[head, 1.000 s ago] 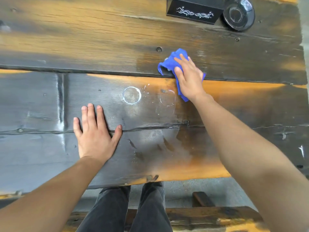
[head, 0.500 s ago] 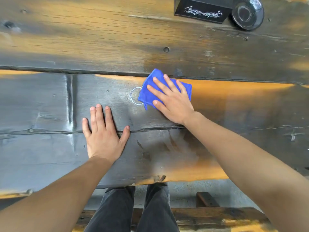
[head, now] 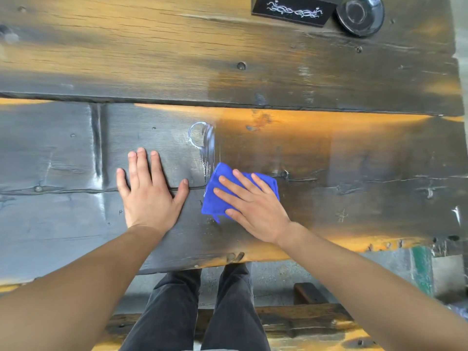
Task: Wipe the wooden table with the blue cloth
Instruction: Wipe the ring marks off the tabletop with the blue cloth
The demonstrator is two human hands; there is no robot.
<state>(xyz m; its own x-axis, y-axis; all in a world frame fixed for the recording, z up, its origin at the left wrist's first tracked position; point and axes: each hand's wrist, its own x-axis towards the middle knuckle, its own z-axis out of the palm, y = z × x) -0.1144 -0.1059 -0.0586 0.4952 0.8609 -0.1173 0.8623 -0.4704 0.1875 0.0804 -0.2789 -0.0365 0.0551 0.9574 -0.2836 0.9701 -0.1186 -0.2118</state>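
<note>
The blue cloth (head: 215,196) lies bunched on the dark wooden table (head: 354,160), near the front edge. My right hand (head: 253,206) presses flat on the cloth with fingers spread, covering its right half. My left hand (head: 149,196) rests flat on the bare wood just left of the cloth, holding nothing. Above the cloth a white ring mark (head: 196,135) remains on the wood, its right side smeared into a wet streak that runs down to the cloth.
A black box with white ornament (head: 291,10) and a dark glass bowl (head: 361,13) stand at the table's far edge. A gap between planks (head: 152,100) crosses the table. My legs and a wooden bench (head: 316,323) are below the front edge.
My right hand has dragged the cloth from the far plank leftward over the ring marks, then toward me. One ring is gone and the other is half smeared. My left hand stays put.
</note>
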